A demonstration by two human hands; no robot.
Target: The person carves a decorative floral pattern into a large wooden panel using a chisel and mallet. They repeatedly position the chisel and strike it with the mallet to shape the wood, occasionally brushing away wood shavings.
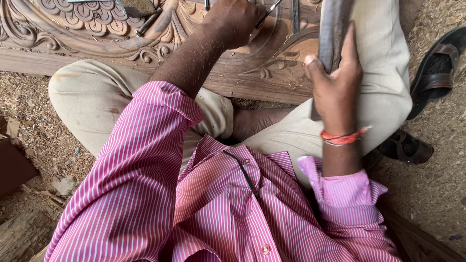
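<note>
The left hand point(233, 19) is closing its fingers around a thin chisel point(268, 13), its tip resting on the carved wooden panel point(204, 43). Just right of the panel's scrollwork, the right hand point(335, 82) is gripping a long wooden mallet point(332, 34) above the knee.

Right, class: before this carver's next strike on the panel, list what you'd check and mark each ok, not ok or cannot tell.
1. Left hand grips the chisel over the carved panel: ok.
2. Chisel tip seated on the wood: cannot tell, the hand hides it.
3. Right hand closed around the mallet, raised beside the panel: ok.
4. Mallet's path free of the left hand's fingers: cannot tell from this angle.
5. Spare tools lie on the panel, apart from the left hand: ok.
6. Sandals sit off to the right on the floor, away from both hands: ok.
</note>
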